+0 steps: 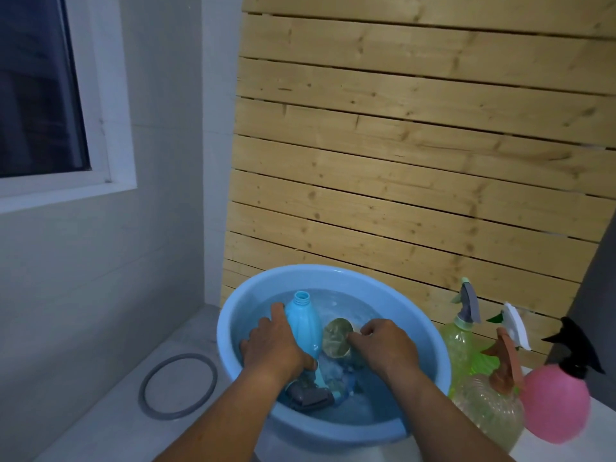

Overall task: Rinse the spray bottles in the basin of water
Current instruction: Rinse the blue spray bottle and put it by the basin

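Note:
A light blue basin point(240, 315) full of water sits on a grey counter. My left hand point(275, 345) grips a light blue bottle point(303, 323) with its cap off, its open neck pointing away from me, half in the water. My right hand point(383, 343) pinches the edge of a round, greenish scrub pad point(336, 336) next to the bottle. A grey and blue spray head point(308, 396) lies in the water at the basin's near side.
Right of the basin stand a green spray bottle point(458, 335), a clear ribbed spray bottle point(486, 408) with a brown trigger, and a pink round bottle point(553, 401) with a black pump. A wooden slat panel point(416, 145) leans behind. A grey ring point(178, 386) lies at left.

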Demonstrator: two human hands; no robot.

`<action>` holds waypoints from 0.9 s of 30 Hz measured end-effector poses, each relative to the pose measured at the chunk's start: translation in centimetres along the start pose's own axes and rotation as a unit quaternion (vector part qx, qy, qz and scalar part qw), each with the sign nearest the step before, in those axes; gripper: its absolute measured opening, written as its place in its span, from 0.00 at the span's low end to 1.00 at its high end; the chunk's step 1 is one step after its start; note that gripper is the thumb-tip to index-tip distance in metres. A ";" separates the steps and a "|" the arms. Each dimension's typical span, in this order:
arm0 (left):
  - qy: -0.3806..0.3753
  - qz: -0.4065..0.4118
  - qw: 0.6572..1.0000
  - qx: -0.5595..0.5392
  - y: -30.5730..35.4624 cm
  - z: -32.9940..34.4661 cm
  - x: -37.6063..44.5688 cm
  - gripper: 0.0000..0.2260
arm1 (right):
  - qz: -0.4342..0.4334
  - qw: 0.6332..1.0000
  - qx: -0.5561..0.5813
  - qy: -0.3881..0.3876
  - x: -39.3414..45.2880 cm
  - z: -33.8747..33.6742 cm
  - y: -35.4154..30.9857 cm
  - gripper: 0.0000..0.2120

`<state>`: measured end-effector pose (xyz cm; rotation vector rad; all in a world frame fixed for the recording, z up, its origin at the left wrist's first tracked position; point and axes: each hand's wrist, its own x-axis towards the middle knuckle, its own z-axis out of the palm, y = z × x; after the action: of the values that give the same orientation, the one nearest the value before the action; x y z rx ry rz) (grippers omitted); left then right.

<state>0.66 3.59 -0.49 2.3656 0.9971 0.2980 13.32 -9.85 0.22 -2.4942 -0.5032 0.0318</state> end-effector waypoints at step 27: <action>-0.124 0.028 0.988 0.088 0.6 0.2 -0.9 0.41 | -0.027 0.898 0.418 0.134 1.0 -0.9 -0.9 0.04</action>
<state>0.45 2.57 -0.30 2.5161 0.8709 -0.0681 14.05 -9.29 1.50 -1.6030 -0.3381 -0.0987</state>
